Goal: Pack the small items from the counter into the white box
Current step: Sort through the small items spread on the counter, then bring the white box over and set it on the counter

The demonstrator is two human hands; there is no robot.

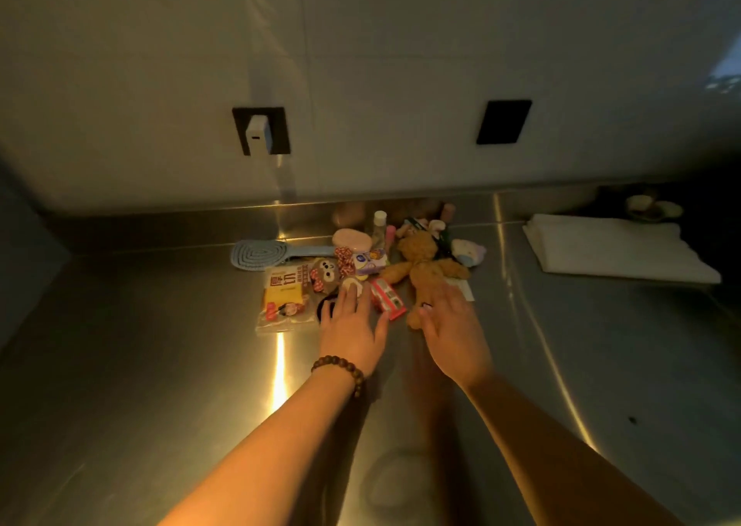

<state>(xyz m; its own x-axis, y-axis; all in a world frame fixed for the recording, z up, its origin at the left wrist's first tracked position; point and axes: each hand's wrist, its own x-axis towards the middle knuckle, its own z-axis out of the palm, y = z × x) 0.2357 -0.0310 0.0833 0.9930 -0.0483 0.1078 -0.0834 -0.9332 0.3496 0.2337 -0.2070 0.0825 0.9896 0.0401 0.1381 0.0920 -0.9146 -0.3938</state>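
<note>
A pile of small items lies on the steel counter (160,365) near the back wall: a brown teddy bear (425,269), a blue hairbrush (260,255), a yellow snack packet (286,295), a small red box (387,299), a pink oval case (352,239), a round plush face (324,275) and a small bottle (379,225). My left hand (353,329), beaded bracelet on the wrist, reaches with straight fingers over a white round item (353,286) and a black round item (325,309). My right hand (451,325) is spread flat over the bear's lower body. No white box is in view.
A folded white cloth (613,251) lies at the right of the counter. A small dish (653,206) sits in the dark far right corner. Two black wall sockets are above, the left one with a white charger (258,134).
</note>
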